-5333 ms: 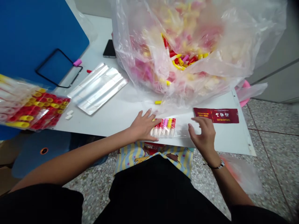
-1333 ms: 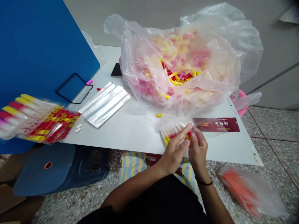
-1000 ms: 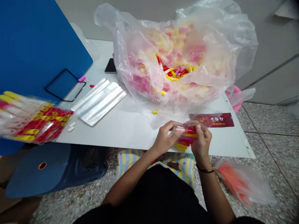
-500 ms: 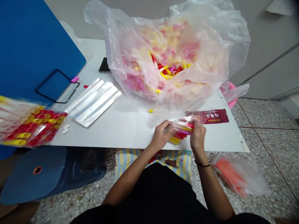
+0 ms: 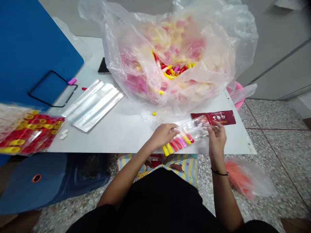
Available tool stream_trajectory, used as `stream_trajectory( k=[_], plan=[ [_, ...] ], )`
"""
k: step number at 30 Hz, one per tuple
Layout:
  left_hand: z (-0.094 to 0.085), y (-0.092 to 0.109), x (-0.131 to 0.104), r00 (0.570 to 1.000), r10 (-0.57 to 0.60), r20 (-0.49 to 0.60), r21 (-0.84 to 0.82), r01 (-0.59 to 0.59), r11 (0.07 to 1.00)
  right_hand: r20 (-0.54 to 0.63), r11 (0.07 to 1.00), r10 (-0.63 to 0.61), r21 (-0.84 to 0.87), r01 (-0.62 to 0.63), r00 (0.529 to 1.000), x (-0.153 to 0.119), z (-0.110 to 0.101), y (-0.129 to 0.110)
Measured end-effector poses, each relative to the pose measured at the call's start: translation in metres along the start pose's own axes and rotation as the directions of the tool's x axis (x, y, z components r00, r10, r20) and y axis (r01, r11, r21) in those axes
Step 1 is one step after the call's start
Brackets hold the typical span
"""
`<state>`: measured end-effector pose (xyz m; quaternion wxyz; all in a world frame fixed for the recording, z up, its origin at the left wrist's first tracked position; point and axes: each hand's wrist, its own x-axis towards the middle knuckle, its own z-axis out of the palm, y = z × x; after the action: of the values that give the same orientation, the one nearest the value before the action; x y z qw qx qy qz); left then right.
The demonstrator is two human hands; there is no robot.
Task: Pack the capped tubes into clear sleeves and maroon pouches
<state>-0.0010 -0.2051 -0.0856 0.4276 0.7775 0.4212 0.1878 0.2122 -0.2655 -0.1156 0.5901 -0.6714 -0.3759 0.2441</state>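
Note:
A clear plastic sleeve [image 5: 194, 127] with a row of several yellow, red and pink tubes [image 5: 180, 142] in its lower part lies over the table's front edge. My left hand [image 5: 166, 132] grips the sleeve's left side, fingers closed. At the sleeve's right end, my right hand [image 5: 217, 136] pinches the film, with its fingers slightly blurred. Just behind is a dark red printed card [image 5: 222, 117]. A big translucent bag [image 5: 145, 71] of loose coloured tubes [image 5: 173, 70] fills the back of the table.
Flat clear sleeves [image 5: 93, 105] lie left of centre on the white table [image 5: 131, 136]. Filled packs [image 5: 31, 131], two white pieces [image 5: 64, 134], a phone [image 5: 103, 67] and a blue board [image 5: 41, 42] are at the left. A blue stool [image 5: 36, 191] stands below.
The sleeve is now spread flatter, with its tubes in a visible row. My right hand has moved right, away from the tubes, and the view has shifted slightly.

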Motion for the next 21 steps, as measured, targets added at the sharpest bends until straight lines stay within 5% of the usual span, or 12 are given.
stream_trajectory(
  k=[2, 4, 8, 11, 15, 21],
  plan=[
    [0.008, -0.006, -0.001, 0.999, 0.045, 0.027, 0.094, -0.047, 0.994, -0.111, 0.938, -0.276, -0.248, 0.242, 0.955, -0.002, -0.009, -0.002],
    [0.015, -0.012, -0.006, 0.991, 0.131, -0.033, 0.154, -0.124, 0.980, 0.040, 0.809, -0.467, -0.384, 0.445, 0.883, -0.006, -0.015, -0.004],
    [0.019, -0.022, -0.032, 0.928, 0.289, -0.237, 0.158, -0.256, 0.954, 0.501, 0.671, -0.514, -0.270, 0.690, 0.696, -0.012, -0.017, -0.003],
    [0.019, -0.026, -0.062, 0.904, 0.233, -0.358, 0.220, -0.161, 0.962, 0.661, 0.620, -0.456, -0.244, 0.746, 0.595, -0.013, -0.015, 0.005],
    [0.025, -0.028, -0.085, 0.930, 0.149, -0.337, 0.371, -0.015, 0.929, 0.741, 0.573, -0.382, -0.279, 0.770, 0.553, -0.016, -0.013, 0.016],
    [0.028, -0.016, -0.071, 0.974, 0.117, -0.194, 0.444, -0.019, 0.896, 0.744, 0.567, -0.351, -0.315, 0.761, 0.569, -0.024, -0.012, 0.020]
  ],
)
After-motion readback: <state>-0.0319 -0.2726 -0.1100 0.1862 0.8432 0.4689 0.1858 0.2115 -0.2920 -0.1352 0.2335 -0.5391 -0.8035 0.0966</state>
